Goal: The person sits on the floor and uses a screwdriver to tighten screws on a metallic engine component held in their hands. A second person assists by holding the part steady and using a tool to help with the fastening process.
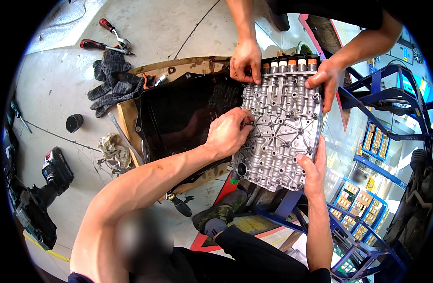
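Observation:
A silver-grey transmission valve body, covered in channels and bolts, is held tilted up above the floor. Along its far edge runs a row of solenoids with white and orange ends. My right hand grips its lower right edge, thumb on the face. At the left edge my left hand has its fingers curled in a pinch against the metal; whatever lies between the fingertips is hidden. A co-worker's two hands, one at the far left corner and one at the far right, also hold the part.
A black oil pan lies on cardboard to the left. Around it are grey work gloves, a ratchet, a screwdriver, a crumpled rag and a cordless power tool. Blue metal stands are on the right.

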The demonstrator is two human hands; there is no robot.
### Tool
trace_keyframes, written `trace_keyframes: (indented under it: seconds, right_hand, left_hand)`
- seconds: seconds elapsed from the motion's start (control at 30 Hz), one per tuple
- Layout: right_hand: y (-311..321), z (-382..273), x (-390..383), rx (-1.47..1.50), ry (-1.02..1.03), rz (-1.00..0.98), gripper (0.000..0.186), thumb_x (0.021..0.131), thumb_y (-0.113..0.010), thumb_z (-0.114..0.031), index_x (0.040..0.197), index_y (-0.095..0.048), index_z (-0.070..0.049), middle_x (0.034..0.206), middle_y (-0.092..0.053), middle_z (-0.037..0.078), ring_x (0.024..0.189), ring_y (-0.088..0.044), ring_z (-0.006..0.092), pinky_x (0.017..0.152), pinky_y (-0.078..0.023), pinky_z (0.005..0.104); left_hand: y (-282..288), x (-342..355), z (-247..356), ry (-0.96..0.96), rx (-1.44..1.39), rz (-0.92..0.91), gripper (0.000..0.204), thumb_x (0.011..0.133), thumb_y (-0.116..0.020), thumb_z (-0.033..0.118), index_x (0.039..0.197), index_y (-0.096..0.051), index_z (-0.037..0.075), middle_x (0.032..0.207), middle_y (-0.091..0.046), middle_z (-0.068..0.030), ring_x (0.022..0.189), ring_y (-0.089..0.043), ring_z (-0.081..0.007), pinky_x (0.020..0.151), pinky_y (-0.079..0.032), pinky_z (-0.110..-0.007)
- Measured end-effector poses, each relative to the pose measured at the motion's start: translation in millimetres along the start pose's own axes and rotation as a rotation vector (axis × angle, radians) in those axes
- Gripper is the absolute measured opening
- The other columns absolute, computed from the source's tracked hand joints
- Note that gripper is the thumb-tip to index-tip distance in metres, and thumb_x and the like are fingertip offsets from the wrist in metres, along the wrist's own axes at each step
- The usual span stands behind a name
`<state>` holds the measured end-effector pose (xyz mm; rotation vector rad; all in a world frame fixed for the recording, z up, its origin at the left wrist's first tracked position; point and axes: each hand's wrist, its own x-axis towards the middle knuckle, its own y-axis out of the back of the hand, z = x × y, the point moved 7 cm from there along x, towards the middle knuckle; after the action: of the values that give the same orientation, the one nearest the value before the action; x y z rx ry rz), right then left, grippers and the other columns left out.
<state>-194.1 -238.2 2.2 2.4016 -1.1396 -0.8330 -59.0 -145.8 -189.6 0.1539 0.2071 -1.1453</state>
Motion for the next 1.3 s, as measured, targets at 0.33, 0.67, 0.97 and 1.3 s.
trace_keyframes:
  seconds: [0.33,0.67,0.97,1.3]
  right_hand:
    - [3,3,1,-0.031,0.001,0.001,0.069,0.087,-0.068,-0.013,0.15,-0.043,0.002,0.136,-0.059,0.011,0.122,-0.058,0.0178,0.11,-0.042,0.035]
    - [4,4,1,-0.005,-0.007,-0.002,0.07,0.088,-0.068,-0.016,0.151,-0.043,0.002,0.134,-0.06,0.01,0.119,-0.058,0.0165,0.108,-0.044,0.033]
    - [5,5,1,-0.018,0.007,-0.008,0.071,0.088,-0.068,-0.015,0.151,-0.043,0.003,0.135,-0.06,0.01,0.119,-0.058,0.017,0.108,-0.043,0.0328]
    - [4,5,2,-0.008,-0.002,0.005,0.073,0.088,-0.069,-0.016,0.152,-0.04,0.005,0.136,-0.059,0.012,0.121,-0.058,0.0181,0.109,-0.043,0.0338]
  left_hand:
    - [5,1,8,-0.123,-0.073,0.098,0.027,0.098,-0.074,0.03,0.105,-0.072,0.003,0.087,-0.073,-0.0121,0.08,-0.071,-0.0266,0.076,-0.055,-0.042]
    - [1,3,9,-0.012,-0.011,0.005,0.023,0.093,-0.075,0.017,0.112,-0.07,0.006,0.099,-0.069,-0.0082,0.083,-0.068,-0.0249,0.078,-0.055,-0.039]
    - [0,-1,8,-0.006,-0.004,0.018,0.025,0.09,-0.076,0.016,0.113,-0.071,0.007,0.104,-0.067,-0.0084,0.083,-0.068,-0.0242,0.078,-0.055,-0.039]
    - [1,1,11,-0.13,0.059,0.068,0.02,0.094,-0.074,0.022,0.107,-0.073,0.007,0.106,-0.07,-0.0101,0.087,-0.07,-0.0338,0.08,-0.056,-0.043]
